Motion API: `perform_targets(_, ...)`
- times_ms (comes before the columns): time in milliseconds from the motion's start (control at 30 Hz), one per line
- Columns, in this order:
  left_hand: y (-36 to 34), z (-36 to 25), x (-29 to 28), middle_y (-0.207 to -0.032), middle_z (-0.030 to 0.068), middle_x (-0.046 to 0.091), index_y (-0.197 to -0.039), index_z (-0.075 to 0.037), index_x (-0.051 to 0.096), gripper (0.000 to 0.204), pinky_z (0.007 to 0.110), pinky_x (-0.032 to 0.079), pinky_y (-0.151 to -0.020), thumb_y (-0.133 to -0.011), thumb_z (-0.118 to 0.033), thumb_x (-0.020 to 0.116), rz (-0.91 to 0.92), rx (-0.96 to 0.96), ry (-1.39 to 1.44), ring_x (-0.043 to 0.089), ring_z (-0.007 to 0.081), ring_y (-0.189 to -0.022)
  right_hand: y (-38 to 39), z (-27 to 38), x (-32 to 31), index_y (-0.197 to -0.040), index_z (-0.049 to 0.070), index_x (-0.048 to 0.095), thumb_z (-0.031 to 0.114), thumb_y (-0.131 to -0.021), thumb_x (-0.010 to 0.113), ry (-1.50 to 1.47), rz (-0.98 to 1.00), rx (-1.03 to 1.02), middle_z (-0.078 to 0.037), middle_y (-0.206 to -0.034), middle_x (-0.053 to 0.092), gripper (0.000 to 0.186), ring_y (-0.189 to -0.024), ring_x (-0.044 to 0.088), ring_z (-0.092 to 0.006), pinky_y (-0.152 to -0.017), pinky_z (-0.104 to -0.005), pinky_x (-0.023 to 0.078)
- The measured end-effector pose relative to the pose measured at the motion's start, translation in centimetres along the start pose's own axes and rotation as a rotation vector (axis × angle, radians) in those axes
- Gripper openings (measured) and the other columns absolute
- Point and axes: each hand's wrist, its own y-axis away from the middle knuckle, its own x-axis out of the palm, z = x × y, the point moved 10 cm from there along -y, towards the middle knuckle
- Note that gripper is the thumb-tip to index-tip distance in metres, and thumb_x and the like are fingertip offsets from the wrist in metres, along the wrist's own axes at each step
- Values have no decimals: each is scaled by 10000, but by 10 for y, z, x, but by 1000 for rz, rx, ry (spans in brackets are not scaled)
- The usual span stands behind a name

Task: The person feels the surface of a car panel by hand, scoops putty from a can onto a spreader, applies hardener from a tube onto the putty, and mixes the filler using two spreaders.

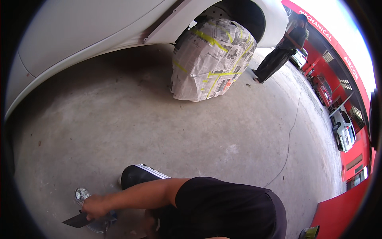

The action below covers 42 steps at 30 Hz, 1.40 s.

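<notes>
At the lower left, my right hand is closed round a flat, dark scraper whose broad blade points down to the left. Just beyond that hand, a round silvery tin or lid with whitish smears rests on the concrete. Another round metal rim shows partly below the hand, next to something bluish that I cannot make out. My left hand does not show; a bit of skin below my right forearm could be part of my left arm or leg.
A white car stands ahead, its wheel wrapped in taped newspaper. Beyond it is a person in dark clothes. A thin cable crosses the concrete at right. My knee is near my forearm. Parked cars line a red building.
</notes>
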Motion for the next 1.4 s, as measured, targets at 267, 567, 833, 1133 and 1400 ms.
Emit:
perform_targets(267, 50, -130, 107, -896, 174, 670, -1037, 5, 608, 425, 425, 504, -798, -988, -377, 429, 425, 205, -510, 651, 344, -815, 5, 1, -8, -948, 47, 688, 266, -779, 685, 2, -22, -10, -184, -849, 677, 277, -866, 658, -376, -766, -469, 507)
perform_targets(567, 40, -58, 164, -820, 228, 671, -1086, 68, 565, 585, 538, 538, -701, -974, -472, 371, 988, -91, 679, 662, 425, -761, -1, -4, 13, -945, 40, 682, 297, -781, 683, 59, 35, -21, -184, -853, 675, 304, -872, 658, -379, -768, -472, 515)
perform_targets(833, -12, 66, 151, -1070, 204, 652, -1190, 42, 531, 460, 452, 532, -785, -977, -362, 475, 800, -339, 696, 654, 313, -916, 0, 4, 10, -938, 26, 674, 310, -791, 678, 77, 28, -51, -189, -843, 669, 320, -875, 655, -384, -769, -477, 512)
perform_targets(1133, -70, 279, 80, -1191, 201, 587, -1309, -11, 463, 394, 427, 501, -887, -962, -191, 511, 482, 362, 143, 605, 343, -1033, -1, 11, 13, -944, 30, 677, 297, -790, 682, 68, 64, -58, -187, -866, 673, 308, -895, 655, -374, -781, -469, 507)
perform_targets(1400, -74, 302, 54, -1208, 199, 577, -1319, -8, 448, 400, 426, 492, -904, -968, -191, 502, 497, 359, 262, 596, 342, -1051, -1, -1, 16, -946, 38, 701, 321, -775, 689, 48, 74, -23, -185, -889, 683, 331, -918, 654, -373, -804, -464, 511)
